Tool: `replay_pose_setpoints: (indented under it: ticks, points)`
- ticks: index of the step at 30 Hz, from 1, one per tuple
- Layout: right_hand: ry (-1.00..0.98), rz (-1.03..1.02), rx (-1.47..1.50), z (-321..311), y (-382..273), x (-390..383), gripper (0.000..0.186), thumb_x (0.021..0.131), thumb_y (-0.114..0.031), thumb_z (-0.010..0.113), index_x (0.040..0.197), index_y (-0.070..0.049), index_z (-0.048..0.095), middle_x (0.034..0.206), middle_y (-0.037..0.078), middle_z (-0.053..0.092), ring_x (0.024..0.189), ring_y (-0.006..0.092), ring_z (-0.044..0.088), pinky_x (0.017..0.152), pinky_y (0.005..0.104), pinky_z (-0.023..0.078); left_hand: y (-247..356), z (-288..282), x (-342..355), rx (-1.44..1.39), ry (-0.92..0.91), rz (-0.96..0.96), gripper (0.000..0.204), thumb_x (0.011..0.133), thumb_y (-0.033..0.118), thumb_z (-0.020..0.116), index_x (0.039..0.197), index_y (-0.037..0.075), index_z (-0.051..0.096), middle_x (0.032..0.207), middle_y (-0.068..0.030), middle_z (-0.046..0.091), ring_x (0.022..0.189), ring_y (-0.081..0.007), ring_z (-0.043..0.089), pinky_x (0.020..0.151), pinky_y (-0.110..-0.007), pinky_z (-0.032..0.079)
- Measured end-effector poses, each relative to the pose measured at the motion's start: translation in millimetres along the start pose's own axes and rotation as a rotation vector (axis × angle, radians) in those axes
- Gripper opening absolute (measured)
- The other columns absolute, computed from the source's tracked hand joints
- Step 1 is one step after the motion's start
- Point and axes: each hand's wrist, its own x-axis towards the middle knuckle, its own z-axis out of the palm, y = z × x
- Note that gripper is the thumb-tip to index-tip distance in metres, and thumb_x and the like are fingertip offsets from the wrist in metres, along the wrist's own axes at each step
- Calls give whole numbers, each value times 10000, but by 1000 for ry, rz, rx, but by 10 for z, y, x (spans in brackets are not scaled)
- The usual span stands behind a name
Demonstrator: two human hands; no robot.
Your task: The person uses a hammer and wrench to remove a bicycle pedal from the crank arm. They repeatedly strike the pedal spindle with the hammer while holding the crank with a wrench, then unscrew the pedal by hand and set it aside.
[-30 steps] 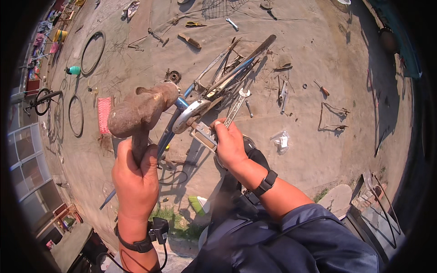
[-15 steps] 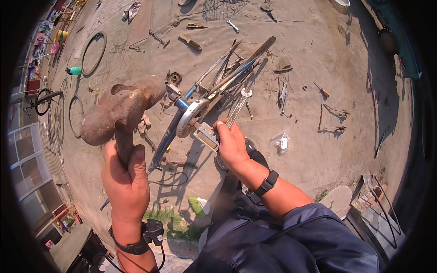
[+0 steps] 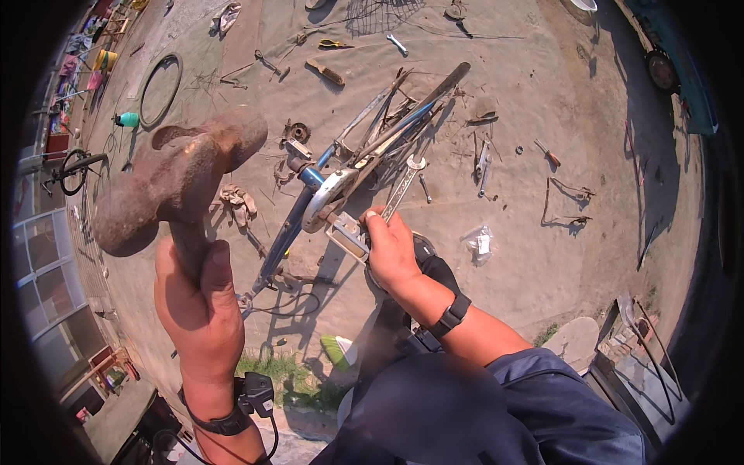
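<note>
My left hand (image 3: pixel 200 310) grips the handle of a rusty hammer (image 3: pixel 186 178), its lumpy head raised left of a bicycle frame (image 3: pixel 291 225). The frame, blue and worn, lies on the ground. My right hand (image 3: pixel 394 252) is closed round the near end of a silver wrench (image 3: pixel 404 188), whose far jaw points up and away. Its fingers are right beside the pedal (image 3: pixel 349 234), which juts from the crank by a whitish chain guard (image 3: pixel 329 198). Whether they also hold the pedal is hidden.
Beyond the frame lie a brush (image 3: pixel 325 73), yellow-handled pliers (image 3: pixel 335 44) and another wrench (image 3: pixel 397 44). To the right are a screwdriver (image 3: pixel 548 153) and a plastic bag (image 3: pixel 479 244). A tyre (image 3: pixel 161 91) and gloves (image 3: pixel 238 203) lie left; my shoe (image 3: pixel 339 351) is near.
The hammer in my left hand has swung left, away from the pedal and crank. My right hand has barely shifted and keeps hold of the wrench.
</note>
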Motion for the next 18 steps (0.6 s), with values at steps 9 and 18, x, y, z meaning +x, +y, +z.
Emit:
replay_pose_setpoints:
  ticks: [9,18]
  points:
    - [-11,32,-7,57,126,52,267,1031,-267,537,997,-17,625,887,36,642,831,133,558,783,325,473,-481,463,-498,222,-415,-158,293,950,209,733,1070,23,540,866,-242,673,786,-493,645,651,-530,510]
    - [6,-7,-52,-48,22,14,274,1028,-272,534,993,-15,623,874,46,636,823,140,558,774,328,472,-118,63,-309,-348,54,-114,402,1079,398,568,971,14,512,693,-48,537,589,-144,526,584,-281,468]
